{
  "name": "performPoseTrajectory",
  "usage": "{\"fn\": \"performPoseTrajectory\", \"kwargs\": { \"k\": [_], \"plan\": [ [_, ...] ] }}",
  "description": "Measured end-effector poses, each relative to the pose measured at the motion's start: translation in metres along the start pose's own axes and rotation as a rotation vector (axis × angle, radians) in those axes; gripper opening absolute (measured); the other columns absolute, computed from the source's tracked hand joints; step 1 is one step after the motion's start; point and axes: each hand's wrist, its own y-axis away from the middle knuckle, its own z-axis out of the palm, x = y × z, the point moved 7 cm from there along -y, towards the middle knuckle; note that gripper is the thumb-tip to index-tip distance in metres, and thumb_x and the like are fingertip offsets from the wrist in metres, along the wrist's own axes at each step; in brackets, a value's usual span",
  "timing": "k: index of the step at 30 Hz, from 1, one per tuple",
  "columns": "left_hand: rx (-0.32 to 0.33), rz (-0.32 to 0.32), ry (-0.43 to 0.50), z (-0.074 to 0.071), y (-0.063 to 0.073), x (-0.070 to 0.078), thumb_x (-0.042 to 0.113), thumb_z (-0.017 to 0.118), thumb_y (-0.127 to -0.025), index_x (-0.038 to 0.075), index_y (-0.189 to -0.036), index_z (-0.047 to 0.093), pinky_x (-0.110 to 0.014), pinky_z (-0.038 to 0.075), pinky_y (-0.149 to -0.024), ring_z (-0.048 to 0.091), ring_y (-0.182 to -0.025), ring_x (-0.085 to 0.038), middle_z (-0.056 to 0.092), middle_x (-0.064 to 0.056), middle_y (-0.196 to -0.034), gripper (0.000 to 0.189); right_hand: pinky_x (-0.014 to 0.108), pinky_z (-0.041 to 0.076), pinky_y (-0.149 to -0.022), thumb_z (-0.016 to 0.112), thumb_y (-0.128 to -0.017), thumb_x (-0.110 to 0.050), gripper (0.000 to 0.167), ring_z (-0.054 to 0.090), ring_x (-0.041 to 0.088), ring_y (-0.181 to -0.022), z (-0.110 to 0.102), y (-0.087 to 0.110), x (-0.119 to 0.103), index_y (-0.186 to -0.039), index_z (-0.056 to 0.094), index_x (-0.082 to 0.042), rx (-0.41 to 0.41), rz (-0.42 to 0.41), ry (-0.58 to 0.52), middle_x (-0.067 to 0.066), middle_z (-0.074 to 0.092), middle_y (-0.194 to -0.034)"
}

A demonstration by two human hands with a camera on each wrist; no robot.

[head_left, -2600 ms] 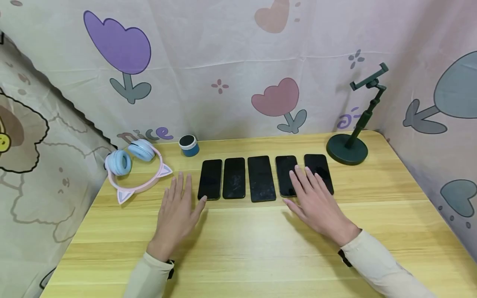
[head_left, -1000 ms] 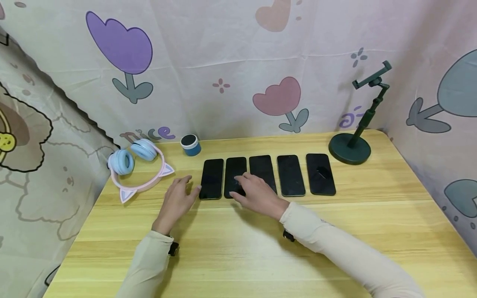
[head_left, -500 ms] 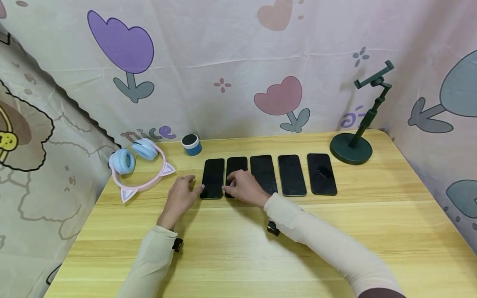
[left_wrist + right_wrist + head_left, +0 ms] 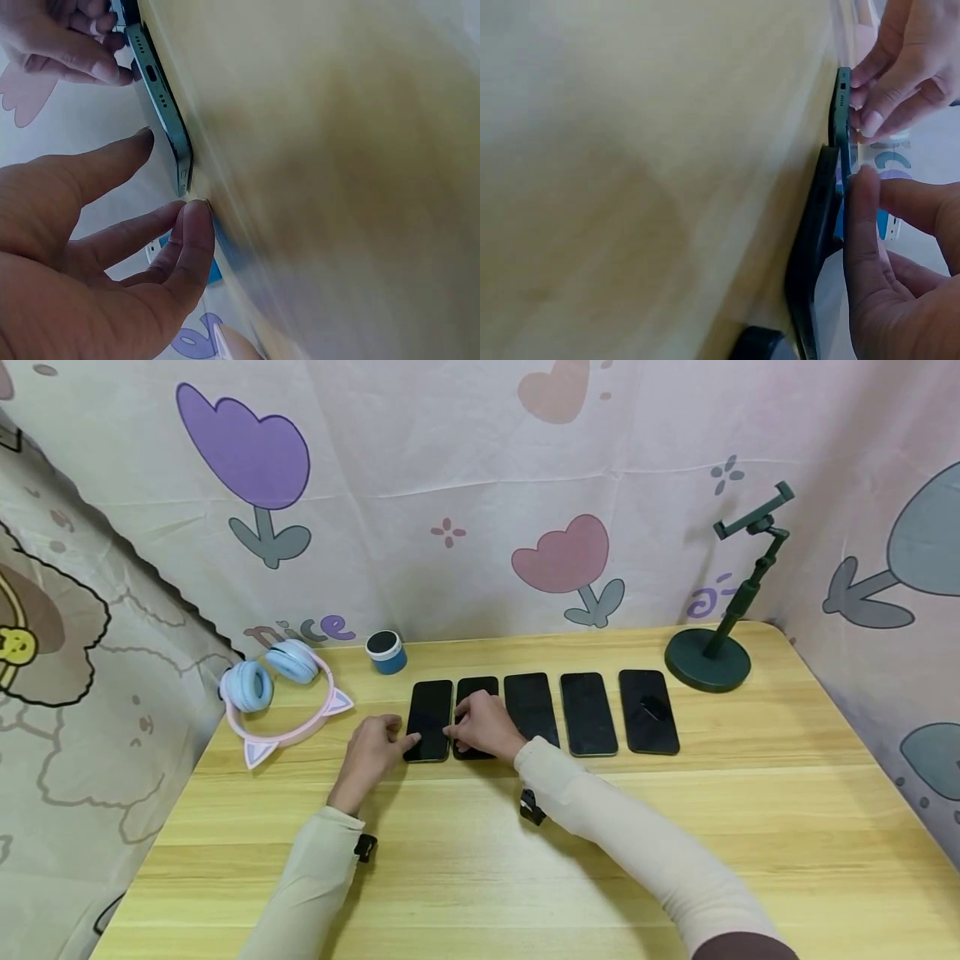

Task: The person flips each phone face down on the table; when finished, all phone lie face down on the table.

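Observation:
Five-across would miscount nothing, but several black smartphones lie screen up in a row; the leftmost smartphone (image 4: 429, 718) has a pale green edge with a charging port. My left hand (image 4: 369, 756) is at its left side, the thumb over the screen and the bent fingertips (image 4: 199, 214) low by its edge. From the other side my right hand (image 4: 486, 727) reaches over the second smartphone (image 4: 467, 685), its thumb and fingertips right at the leftmost one's right edge. In the left wrist view a gap shows between the left thumb (image 4: 139, 146) and the phone.
Pink cat-ear headphones (image 4: 300, 727) with blue cushions lie at the left. A blue jar (image 4: 386, 658) with a dark-topped white lid stands behind the phones. At the back right is a dark green phone stand (image 4: 708, 662). A printed cloth (image 4: 450, 443) hangs behind the table (image 4: 480, 860).
My right hand has swept left from the right-hand phones to the leftmost one. My left hand's fingers have bent, and its thumb has moved over that phone's edge. The phones remain in their row.

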Motion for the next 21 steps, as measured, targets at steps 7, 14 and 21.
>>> {"fn": "performPoseTrajectory", "kwargs": {
  "k": [7, 14, 21],
  "plan": [
    [-0.005, -0.025, 0.006, 0.003, -0.003, 0.002, 0.023, 0.079, -0.091, -0.005, -0.126, 0.066, -0.050, 0.048, -0.095, 0.056, -0.097, -0.029, 0.065, -0.020, -0.110, 0.047, 0.038, 0.059, -0.082, 0.081, -0.088, -0.011, 0.027, 0.072, 0.013, -0.062, 0.001, -0.007, -0.005, -0.109, 0.075, 0.005, 0.004, 0.066, -0.006, 0.003, 0.073, -0.069],
    [-0.023, -0.053, 0.007, 0.005, -0.004, 0.003, 0.024, 0.079, -0.091, -0.008, -0.132, 0.062, -0.051, 0.048, -0.098, 0.059, -0.105, -0.031, 0.065, -0.023, -0.120, 0.054, 0.034, 0.060, -0.075, 0.082, -0.087, -0.010, 0.019, 0.072, 0.014, -0.062, 0.003, -0.011, -0.008, -0.100, 0.077, 0.003, 0.000, 0.102, 0.023, 0.004, 0.073, -0.069],
    [-0.041, -0.066, 0.007, 0.004, -0.004, 0.002, 0.024, 0.078, -0.091, -0.007, -0.129, 0.063, -0.047, 0.050, -0.090, 0.058, -0.099, -0.029, 0.067, -0.022, -0.116, 0.052, 0.024, 0.054, -0.059, 0.083, -0.084, -0.006, 0.014, 0.069, 0.015, -0.059, 0.007, -0.012, -0.012, -0.090, 0.075, 0.003, -0.001, 0.102, 0.034, 0.008, 0.073, -0.074]
  ]
}}
